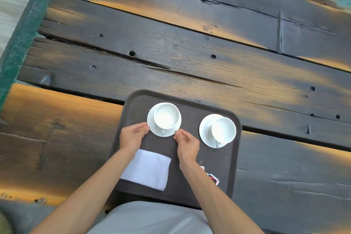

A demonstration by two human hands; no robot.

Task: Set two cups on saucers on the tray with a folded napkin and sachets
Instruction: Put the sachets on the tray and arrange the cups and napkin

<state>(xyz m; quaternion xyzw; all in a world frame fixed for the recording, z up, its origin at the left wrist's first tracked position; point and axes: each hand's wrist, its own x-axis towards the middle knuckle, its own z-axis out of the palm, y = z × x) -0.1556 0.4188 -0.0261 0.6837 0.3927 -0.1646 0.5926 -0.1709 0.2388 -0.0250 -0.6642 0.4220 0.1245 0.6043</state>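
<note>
A dark tray [190, 192] sits on the plank worktop [171, 53], its near edge at the person's lap, so everything on it is within easy reach.

The left cup [166, 116] stands on its saucer [152, 125] at the tray's far left. The left hand [133, 136] touches that saucer's left rim with its fingertips, and the right hand [187, 143] pinches or touches the near right rim. Both hands have loosely curled fingers; neither wraps the cup itself. Holding the saucer at opposite edges looks like a way to nudge or turn it without disturbing the cup, probably to square the set with its neighbour; the cup's handle points toward the person.

The right cup [223, 130] rests on its own saucer [205, 129] at the far right, well apart from the first, the cup shifted off-centre toward the right edge of the saucer.

The folded napkin [150, 169] lies on the near left of the tray, partly under the left forearm. The sachets [213, 178] lie near right, partly hidden by the right forearm, so their number cannot be told.

All the named items appear to be on the tray; only tidying seems left.
</note>
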